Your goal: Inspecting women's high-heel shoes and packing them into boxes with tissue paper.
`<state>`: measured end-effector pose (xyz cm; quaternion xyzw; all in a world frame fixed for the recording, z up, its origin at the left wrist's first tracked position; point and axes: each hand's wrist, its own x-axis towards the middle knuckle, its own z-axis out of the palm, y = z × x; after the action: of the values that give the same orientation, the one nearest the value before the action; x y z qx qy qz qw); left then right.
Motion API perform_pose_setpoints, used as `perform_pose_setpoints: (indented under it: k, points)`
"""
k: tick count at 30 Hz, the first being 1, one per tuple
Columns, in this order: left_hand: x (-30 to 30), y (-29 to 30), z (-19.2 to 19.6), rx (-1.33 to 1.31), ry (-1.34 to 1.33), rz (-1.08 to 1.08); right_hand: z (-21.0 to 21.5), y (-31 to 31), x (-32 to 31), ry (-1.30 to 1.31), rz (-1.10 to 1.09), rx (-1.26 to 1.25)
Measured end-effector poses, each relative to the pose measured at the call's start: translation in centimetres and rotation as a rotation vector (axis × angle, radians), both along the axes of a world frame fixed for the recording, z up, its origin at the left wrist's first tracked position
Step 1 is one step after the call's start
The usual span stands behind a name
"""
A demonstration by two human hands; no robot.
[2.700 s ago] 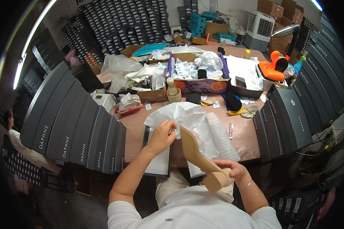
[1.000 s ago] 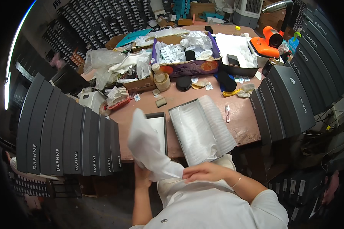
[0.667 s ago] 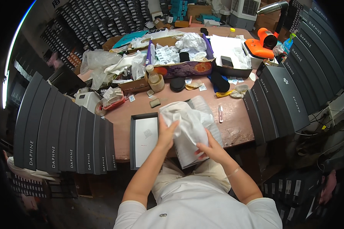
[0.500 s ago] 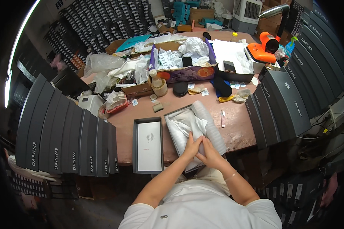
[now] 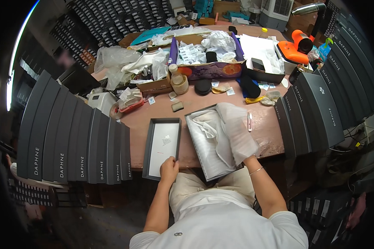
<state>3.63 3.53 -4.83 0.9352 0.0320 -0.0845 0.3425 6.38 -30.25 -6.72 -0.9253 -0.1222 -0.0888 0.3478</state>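
Note:
My left hand (image 5: 169, 169) is closed on the near right edge of a dark grey box lid (image 5: 179, 135), which has a white inside with a small printed figure. To its right sits an open dark shoebox (image 5: 193, 146), tilted on the table's front edge. White tissue paper (image 5: 203, 126) lies crumpled inside it over a white lining. A translucent white foam sheet (image 5: 237, 135) hangs over the box's right side. At the sheet's near end is my right hand (image 5: 249, 162); its fingers are hidden by the sheet, so its grip cannot be told.
Thread snips (image 5: 249, 122) lie right of the foam. Dark shoeboxes stand in rows at left (image 5: 70, 141) and right (image 5: 309, 112). Behind are a purple carton (image 5: 214, 70) of papers, a glue bottle (image 5: 178, 81), a round black tin (image 5: 202, 87) and an orange lamp base (image 5: 293, 50).
Both hands have left the tissue paper. My left hand moved left onto the lid, which is now slightly tilted. My right hand moved right to the foam, which has opened out of its roll.

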Motion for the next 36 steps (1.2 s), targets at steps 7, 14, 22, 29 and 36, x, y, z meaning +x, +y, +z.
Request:
perform_pose_setpoints:
  k: [7, 14, 22, 29, 36]
  points:
    - [-0.9, 1.1, 14.7, -0.995, -0.307, 0.069, 7.3, 3.5, 0.5, -0.022, 0.207, -0.332]
    - [-0.7, -8.4, 7.0, -0.762, -0.231, -0.107, 12.4, -0.4, -1.8, 0.354, 0.055, 0.600]
    - [-2.5, -10.5, 0.1, -1.089, 0.017, 0.138, 6.5, -0.2, -1.6, 0.435, -0.070, 0.215]
    - [2.2, -8.0, -0.9, -1.111, 0.482, 0.179, 0.9, -0.2, -1.3, 0.497, -0.234, 0.465]
    - [0.7, -19.3, 15.3, -1.422, 0.069, -0.515, 26.4, -11.6, -8.2, 0.171, -0.278, 0.851]
